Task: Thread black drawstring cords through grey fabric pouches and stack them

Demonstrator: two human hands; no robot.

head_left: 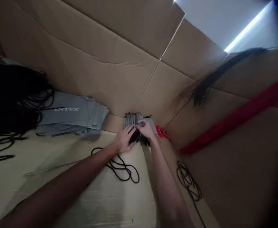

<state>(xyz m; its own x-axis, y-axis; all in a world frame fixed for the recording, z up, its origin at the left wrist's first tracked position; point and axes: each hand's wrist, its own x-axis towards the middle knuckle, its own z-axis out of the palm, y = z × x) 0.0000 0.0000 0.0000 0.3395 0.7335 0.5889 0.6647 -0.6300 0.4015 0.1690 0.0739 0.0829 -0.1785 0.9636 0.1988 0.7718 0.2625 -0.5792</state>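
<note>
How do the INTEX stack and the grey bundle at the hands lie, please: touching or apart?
Apart: the head view shows cardboard between the INTEX stack and grey bundle.

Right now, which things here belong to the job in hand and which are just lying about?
Likely the job:
small grey stack, at your left hand and right hand
larger grey stack marked INTEX, similar in colour

Apparently lying about:
black cord heap
loose black cord
coiled dark cord
red strip

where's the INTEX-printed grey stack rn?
Head view, left side: the INTEX-printed grey stack lies along the cardboard wall, between the heap of black cords and the left hand.
</note>
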